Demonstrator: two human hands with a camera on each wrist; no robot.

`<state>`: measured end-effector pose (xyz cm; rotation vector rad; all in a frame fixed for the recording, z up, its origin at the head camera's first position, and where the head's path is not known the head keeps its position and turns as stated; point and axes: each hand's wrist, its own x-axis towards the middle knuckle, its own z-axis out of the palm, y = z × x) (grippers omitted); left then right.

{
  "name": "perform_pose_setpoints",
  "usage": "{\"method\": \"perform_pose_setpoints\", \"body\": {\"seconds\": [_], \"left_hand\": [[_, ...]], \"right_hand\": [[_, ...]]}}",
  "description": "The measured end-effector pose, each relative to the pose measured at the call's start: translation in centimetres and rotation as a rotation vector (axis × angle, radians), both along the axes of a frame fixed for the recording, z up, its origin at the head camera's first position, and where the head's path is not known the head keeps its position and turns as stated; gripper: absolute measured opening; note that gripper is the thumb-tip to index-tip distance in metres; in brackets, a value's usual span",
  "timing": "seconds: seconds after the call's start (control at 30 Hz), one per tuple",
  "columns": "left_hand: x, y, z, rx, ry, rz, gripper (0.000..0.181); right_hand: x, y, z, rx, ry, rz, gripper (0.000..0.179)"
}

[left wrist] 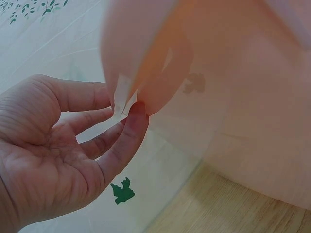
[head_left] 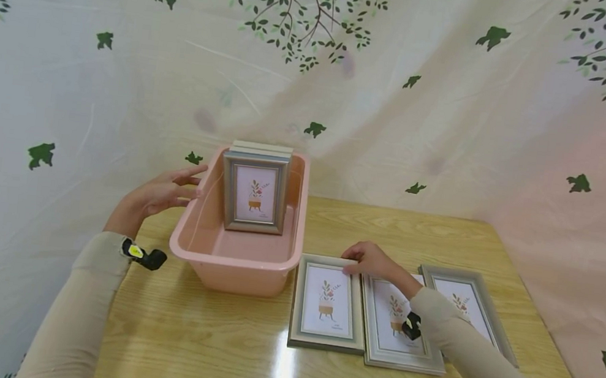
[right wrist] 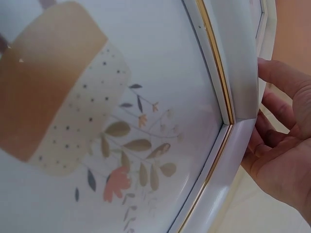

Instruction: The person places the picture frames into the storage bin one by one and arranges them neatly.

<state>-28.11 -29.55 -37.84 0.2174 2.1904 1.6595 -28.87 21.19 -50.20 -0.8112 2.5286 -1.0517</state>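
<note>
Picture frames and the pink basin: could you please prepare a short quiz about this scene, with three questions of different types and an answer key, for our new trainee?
1. Multiple choice. What does the left hand touch? A) a picture frame; B) the pink basin; C) nothing.

2. True or false. The front frame inside the basin shows its printed picture to the head camera.

3. Fill in the blank. In the head view, the right hand touches the ____ frame (leftmost, middle or rightmost) lying on the table.

Key: 1: B, at its rim. 2: True. 3: Leftmost; the hand is at the top edge of that leftmost frame.
</note>
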Motion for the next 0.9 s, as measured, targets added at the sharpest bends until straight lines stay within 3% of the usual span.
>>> {"method": "perform_pose_setpoints", "body": {"seconds": [0.6, 0.9], "left_hand": [[0.05, -0.13, 0.04, 0.001, -0.01, 0.006, 0.079], [0.21, -0.03, 0.2, 0.011, -0.003, 0.002, 0.08]], "right_hand": [[-0.11, -0.22, -0.88, -0.055, 0.065, -0.013, 0.023], [-0.21, -0.67, -0.42, -0.084, 0.068, -0.011, 0.024]]}}
